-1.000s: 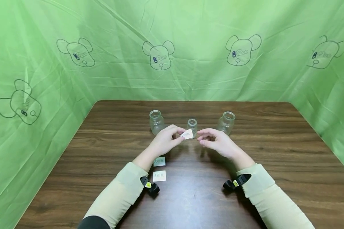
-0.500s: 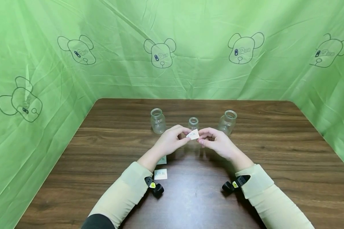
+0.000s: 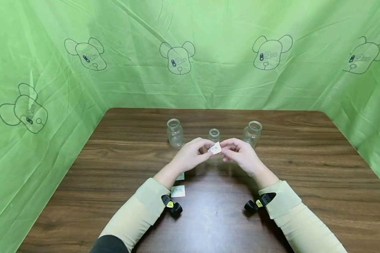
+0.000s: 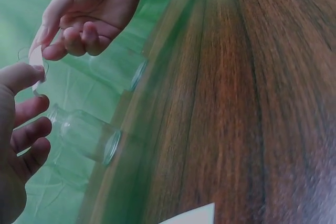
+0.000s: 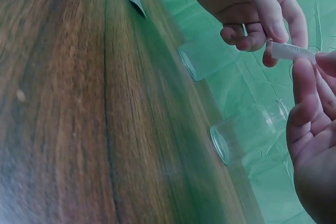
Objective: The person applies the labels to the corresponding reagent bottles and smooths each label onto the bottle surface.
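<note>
My left hand pinches one end of a small white paper label with handwritten characters, raised above the table. At the label's other end, the thumb and forefinger of my right hand pinch it; the right wrist view shows the label spanning the two hands. Just behind the label stands a small clear glass bottle, its lower part hidden by the label and fingers. Two more labels lie near my left wrist: one in full view, the other label partly covered by that wrist.
Larger clear glass bottles stand uncapped to either side: one bottle at the left, one bottle behind my right hand. The brown wood-grain table ends at the back against a green curtain printed with mouse heads.
My left hand has carried the label rightward until it met my right fingers, which now grip its right edge. My left forearm has come to cover more of one lying label.
</note>
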Demonstrator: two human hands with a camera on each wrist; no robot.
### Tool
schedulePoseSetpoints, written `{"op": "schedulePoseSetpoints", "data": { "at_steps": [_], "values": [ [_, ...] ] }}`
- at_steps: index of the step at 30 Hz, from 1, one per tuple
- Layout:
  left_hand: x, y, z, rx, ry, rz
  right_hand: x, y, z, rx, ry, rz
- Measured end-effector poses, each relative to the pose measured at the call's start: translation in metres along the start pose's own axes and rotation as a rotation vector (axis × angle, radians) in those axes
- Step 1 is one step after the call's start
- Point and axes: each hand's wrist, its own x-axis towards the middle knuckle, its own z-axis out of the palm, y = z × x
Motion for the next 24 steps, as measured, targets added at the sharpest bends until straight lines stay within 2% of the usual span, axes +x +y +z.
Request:
{"op": "schedulePoseSetpoints", "data": {
  "at_steps": [12,18,24],
  "values": [
    [0.001,0.003,0.004,-0.034,0.019,0.022,0.0,0.002,0.007,0.147,-0.023,-0.019],
    [0.001,0.004,0.006,-0.033,0.037,0.051,0.0,0.003,0.01,0.13,-0.03,-0.042],
    [0.0,0.005,0.007,-0.076,0.056,0.05,0.0,0.006,0.011,0.083,-0.03,-0.056]
  ]
}}
